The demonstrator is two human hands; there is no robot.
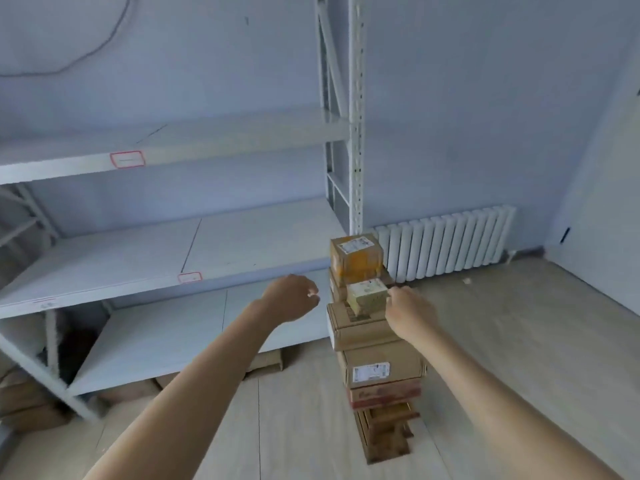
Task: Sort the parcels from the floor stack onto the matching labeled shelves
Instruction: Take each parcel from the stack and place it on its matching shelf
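Observation:
A tall stack of cardboard parcels [379,355] stands on the wooden floor in front of me. Its top parcel [356,258] is brown with a white label and orange tape. My right hand [410,315] grips a small pale box [366,295] by its right side, held in front of the upper part of the stack. To the left of the stack, my left hand [291,297] hovers with loosely curled fingers and holds nothing. The white metal shelves [173,147] with red-bordered labels [127,159] [189,277] run along the left wall.
A white radiator [446,244] lines the back wall behind the stack. Brown cartons [27,403] lie under the lowest shelf at left. A perforated white upright [356,112] marks the rack's right end. Bare wooden floor stretches to the right.

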